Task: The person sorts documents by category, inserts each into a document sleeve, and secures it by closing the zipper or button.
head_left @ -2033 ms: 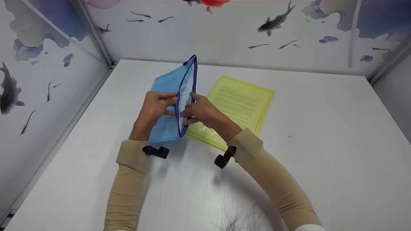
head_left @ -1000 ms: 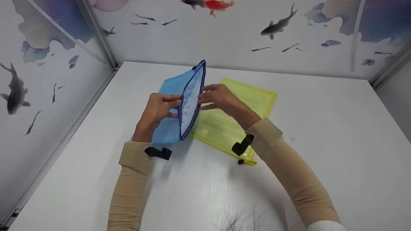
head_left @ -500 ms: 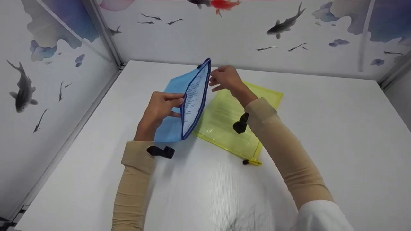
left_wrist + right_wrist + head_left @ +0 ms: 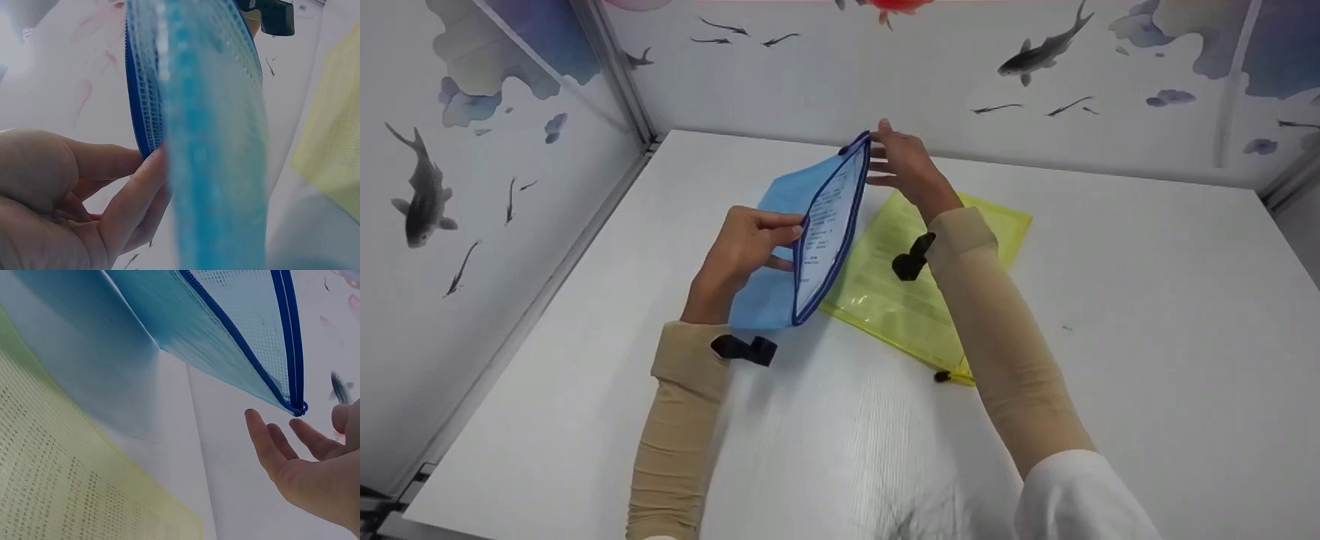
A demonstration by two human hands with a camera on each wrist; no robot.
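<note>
A blue mesh zip pouch stands up on its long edge on the white table, its mouth gaping, with a printed sheet showing inside. My left hand pinches the pouch's near-side lip between thumb and fingers; the left wrist view shows those fingers curled against the blue pouch edge. My right hand hovers at the far end of the zipper, fingers straight and spread, holding nothing. In the right wrist view the right hand is just short of the blue pouch corner.
A yellow mesh pouch with a printed page inside lies flat under my right forearm, its zipper pull at the near corner. Fish-patterned walls close the table's left and far sides. Bare table lies to the right and in front.
My right hand has left the middle of the blue pouch's mouth and moved away along the zipper to its far end. The left hand kept its grip; the pouch stayed open.
</note>
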